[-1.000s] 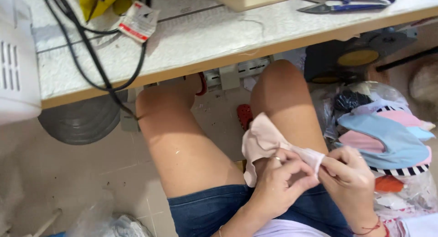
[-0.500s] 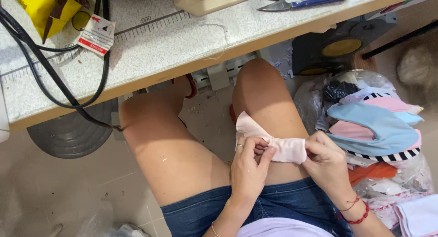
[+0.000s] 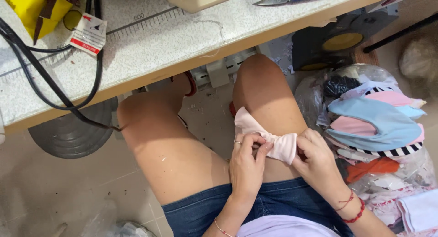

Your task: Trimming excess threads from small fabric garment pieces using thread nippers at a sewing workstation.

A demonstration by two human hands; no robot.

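Down on the right thigh, the left hand (image 3: 246, 161) and right hand (image 3: 317, 159) both pinch a small pink cloth piece (image 3: 267, 136), fingers closed on its bunched middle; it looks only partly worked, one end still loose. Right of the knee, a clear plastic bag (image 3: 365, 123) holds stacked pink, blue and striped fabric pieces.
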